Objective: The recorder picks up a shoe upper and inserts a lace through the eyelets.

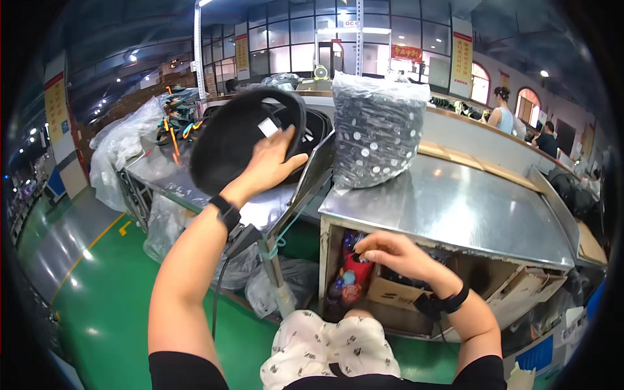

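Observation:
My left hand [273,158] grips the near right rim of a large black oval shell [224,140], fingers inside and thumb outside. The shell is tilted, its hollow facing me, with a small white label [267,127] beside my fingertips. Behind it, similar black pieces [316,123] are partly hidden. My right hand [400,253] hangs before the cabinet's open front, its fingers loosely bent and nothing visible in them. A clear plastic bag [377,133] packed with dark, white-dotted pieces stands upright on the metal-topped cabinet [468,195].
Colourful packages [351,283] and a cardboard box [393,292] sit inside the cabinet. To the left, a metal table [169,182] bears orange-and-black items [174,123] beside plastic sheeting [123,143]. A table leg [278,276] stands near my knees. People [504,114] are far right.

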### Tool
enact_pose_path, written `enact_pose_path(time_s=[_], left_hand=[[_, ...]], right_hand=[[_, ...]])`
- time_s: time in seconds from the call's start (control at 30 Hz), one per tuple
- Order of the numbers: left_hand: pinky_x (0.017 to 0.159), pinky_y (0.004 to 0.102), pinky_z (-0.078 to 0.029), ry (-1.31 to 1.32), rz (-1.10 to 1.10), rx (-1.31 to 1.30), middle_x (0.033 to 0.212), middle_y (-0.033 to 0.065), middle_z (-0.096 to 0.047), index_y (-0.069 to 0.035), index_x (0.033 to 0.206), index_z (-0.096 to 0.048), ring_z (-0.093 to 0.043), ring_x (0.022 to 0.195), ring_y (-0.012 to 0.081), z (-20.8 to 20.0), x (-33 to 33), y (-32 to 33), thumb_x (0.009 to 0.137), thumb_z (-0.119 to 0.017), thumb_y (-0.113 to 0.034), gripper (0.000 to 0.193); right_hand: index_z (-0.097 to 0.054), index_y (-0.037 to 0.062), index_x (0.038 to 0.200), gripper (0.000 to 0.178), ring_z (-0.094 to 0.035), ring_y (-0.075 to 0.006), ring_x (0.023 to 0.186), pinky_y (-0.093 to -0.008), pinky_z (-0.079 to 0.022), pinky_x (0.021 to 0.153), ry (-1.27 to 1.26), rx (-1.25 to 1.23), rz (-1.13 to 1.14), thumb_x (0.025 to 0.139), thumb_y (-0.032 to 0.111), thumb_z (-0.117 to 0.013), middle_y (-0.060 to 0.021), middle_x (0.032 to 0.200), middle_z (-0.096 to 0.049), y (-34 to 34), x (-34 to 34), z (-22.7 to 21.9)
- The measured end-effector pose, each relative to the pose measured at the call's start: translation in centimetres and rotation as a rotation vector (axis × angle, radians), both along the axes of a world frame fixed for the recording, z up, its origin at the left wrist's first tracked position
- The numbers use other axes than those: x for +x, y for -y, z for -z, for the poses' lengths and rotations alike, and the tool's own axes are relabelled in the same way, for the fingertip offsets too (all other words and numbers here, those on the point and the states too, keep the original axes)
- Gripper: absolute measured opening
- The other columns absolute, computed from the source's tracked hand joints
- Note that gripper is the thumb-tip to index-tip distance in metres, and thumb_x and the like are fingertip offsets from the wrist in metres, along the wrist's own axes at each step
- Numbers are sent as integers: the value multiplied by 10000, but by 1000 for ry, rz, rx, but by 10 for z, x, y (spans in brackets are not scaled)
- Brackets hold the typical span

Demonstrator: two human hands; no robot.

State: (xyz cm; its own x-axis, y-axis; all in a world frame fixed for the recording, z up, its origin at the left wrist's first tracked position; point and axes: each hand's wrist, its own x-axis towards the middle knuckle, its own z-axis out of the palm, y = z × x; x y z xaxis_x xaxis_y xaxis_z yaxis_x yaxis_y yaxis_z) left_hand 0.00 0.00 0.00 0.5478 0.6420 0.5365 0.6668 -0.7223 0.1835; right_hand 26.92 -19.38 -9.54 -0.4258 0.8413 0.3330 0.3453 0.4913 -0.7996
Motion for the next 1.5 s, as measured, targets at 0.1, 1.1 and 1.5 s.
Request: enact_pose_path(time_s=[0.1, 1.1, 1.5], left_hand=[[1155, 341, -160, 161, 361, -787, 1510, 227, -229, 72, 1434, -230, -202, 1417, 302, 71, 17, -64, 972, -335, -529, 765], [1061, 327, -303, 872, -103, -1069, 1318, 193, -482, 88, 1301, -436, -444, 1236, 248, 18, 25, -90, 954, -514, -424, 623], [1034, 308, -343, 1360, -251, -976, 1316, 97, -496, 48, 1320, -441, -451, 1216, 179, -60, -63, -28, 916, -596, -294, 552]], right_hand=[[-626, 16, 1101, 240, -606, -158, 973, -302, -479, 860, 127, 54, 47, 921, 173, -598, -82, 1023, -648, -29, 15, -62], [-349, 75, 1432, 978, -333, -422, 1328, -525, -499, 892, 743, -894, 243, 794, 815, -319, -244, 1489, -191, -475, -79, -199], [-584, -51, 991, 550, -561, -401, 925, -451, -432, 813, 429, 4, 70, 887, 487, -537, -265, 926, -612, -335, -154, -157]])
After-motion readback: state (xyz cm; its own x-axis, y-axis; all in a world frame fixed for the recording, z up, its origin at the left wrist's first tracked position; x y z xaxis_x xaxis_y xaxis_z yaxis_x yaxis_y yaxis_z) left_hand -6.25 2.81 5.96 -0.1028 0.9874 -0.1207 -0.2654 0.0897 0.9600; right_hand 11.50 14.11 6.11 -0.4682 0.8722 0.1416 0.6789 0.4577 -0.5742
